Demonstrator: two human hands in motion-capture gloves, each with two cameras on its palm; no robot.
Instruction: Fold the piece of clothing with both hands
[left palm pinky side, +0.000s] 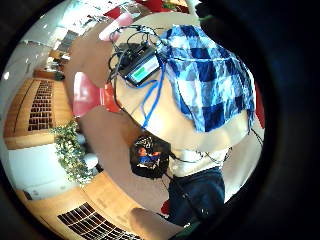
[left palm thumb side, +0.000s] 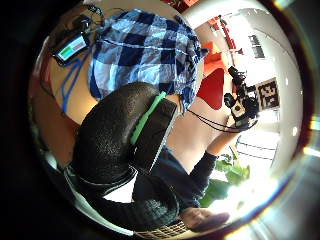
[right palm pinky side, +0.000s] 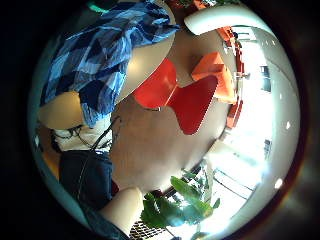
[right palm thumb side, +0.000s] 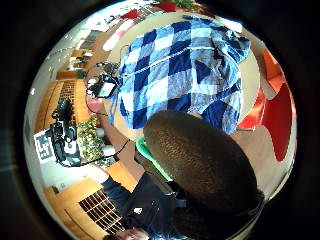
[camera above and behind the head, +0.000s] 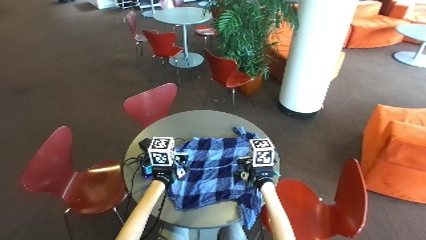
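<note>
A blue and white checked piece of clothing (camera above and behind the head: 210, 172) lies spread and rumpled on the round grey table (camera above and behind the head: 200, 125). One corner hangs over the near edge. My left hand (camera above and behind the head: 162, 174) hovers over the cloth's left edge, and my right hand (camera above and behind the head: 258, 174) over its right edge. In the palm views the clothing (left palm thumb side: 145, 45) (right palm thumb side: 180, 70) lies well below both palms, untouched. A black-gloved thumb (left palm thumb side: 120, 135) shows in the left thumb side view, and another (right palm thumb side: 200, 160) in the right one. Neither hand holds anything.
A black device with a lit green screen (left palm pinky side: 142, 70) and a blue cable lie on the table beside the cloth's left edge. Red chairs stand around the table at the far side (camera above and behind the head: 150, 102), the left (camera above and behind the head: 63, 170) and the right (camera above and behind the head: 333, 205).
</note>
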